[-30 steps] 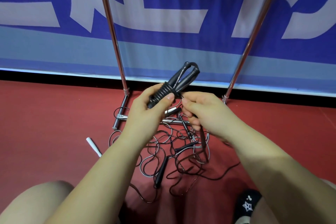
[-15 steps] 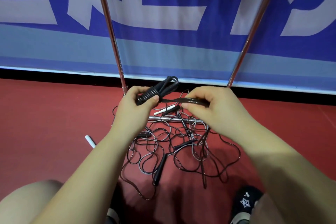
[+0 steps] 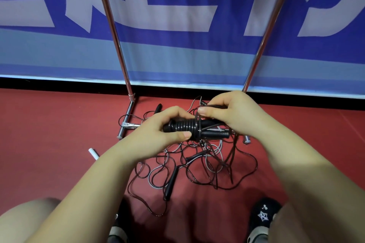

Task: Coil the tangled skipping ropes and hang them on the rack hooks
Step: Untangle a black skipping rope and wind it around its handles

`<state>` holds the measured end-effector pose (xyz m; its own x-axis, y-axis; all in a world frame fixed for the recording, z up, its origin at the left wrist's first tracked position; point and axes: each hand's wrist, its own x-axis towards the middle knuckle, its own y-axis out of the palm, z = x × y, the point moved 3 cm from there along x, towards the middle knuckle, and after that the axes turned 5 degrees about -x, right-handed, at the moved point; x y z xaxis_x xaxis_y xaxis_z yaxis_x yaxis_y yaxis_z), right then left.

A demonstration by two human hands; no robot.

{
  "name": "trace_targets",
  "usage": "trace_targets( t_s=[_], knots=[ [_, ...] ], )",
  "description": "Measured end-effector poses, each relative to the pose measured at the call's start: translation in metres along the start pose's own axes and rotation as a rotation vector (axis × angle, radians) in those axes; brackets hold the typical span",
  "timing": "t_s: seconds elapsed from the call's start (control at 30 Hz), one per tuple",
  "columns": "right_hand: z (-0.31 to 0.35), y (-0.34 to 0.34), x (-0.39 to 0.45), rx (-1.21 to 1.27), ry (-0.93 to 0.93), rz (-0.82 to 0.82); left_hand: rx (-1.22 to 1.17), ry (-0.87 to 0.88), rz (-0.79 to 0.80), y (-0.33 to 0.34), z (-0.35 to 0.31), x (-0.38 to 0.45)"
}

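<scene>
Skipping-rope handles, black and side by side, lay level above the floor with cord wound tight round them. My left hand curled round their left end; my right hand pinched the cord just above the coil. Below lay the tangled ropes on the red floor, between the rack's chrome legs.
</scene>
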<state>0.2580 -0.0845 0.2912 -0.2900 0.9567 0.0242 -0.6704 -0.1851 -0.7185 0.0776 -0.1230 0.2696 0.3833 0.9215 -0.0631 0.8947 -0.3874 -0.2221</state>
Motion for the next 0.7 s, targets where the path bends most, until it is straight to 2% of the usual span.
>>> trace_targets(
  t_s=[0.1,0.17,0.37,0.47,0.5,0.57,0.63,0.7],
  knots=[
    [0.001,0.000,-0.001,0.040,0.062,0.122,-0.048,0.004,0.046,0.001,-0.002,-0.003],
    [-0.001,-0.002,-0.001,0.170,0.108,0.162,-0.096,0.011,0.063,0.001,-0.004,-0.006],
    [-0.003,0.009,0.001,0.856,0.414,0.474,-0.202,0.096,0.068,-0.004,-0.016,-0.013],
    [0.001,0.023,0.000,1.179,0.454,0.557,-0.261,0.120,0.011,-0.007,-0.019,-0.013],
    [0.004,0.028,0.000,1.270,0.434,0.546,-0.272,0.124,-0.027,-0.009,-0.018,-0.013],
    [0.008,0.040,-0.001,1.344,0.454,0.414,-0.293,0.134,-0.103,-0.013,-0.017,-0.012],
    [0.011,0.048,-0.003,1.264,0.451,0.253,-0.300,0.137,-0.179,-0.016,-0.016,-0.012],
    [0.017,0.052,-0.008,1.047,0.344,0.164,-0.306,0.139,-0.272,-0.021,-0.016,-0.012]
  ],
)
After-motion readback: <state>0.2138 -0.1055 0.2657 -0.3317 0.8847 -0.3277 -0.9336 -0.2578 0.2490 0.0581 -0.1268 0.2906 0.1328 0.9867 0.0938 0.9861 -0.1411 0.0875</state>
